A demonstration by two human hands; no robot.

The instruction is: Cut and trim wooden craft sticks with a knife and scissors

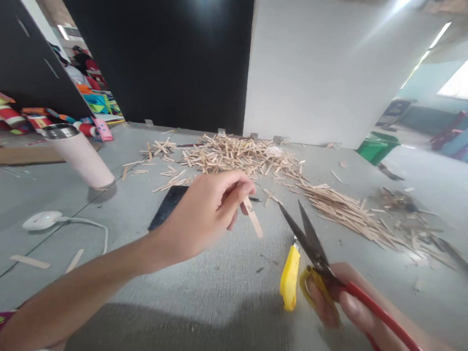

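Note:
Between its thumb and fingers, my left hand [204,211] pinches a wooden craft stick [254,220], which points down and slightly right. My right hand [361,314] grips a pair of scissors [311,245] with yellow and red handles. Their dark blades are parted and point up toward the back, to the right of the stick and apart from it. A yellow box cutter [290,280] lies on the table just left of the scissors. Partly hidden behind my left hand is a dark phone-like slab [167,206].
A heap of short stick pieces [236,153] spreads along the back of the grey table [181,322]. Longer sticks [344,212] lie in a pile to the right. At left stand a pink tumbler [80,156] and a white corded device [43,220]. Black and white panels rise behind.

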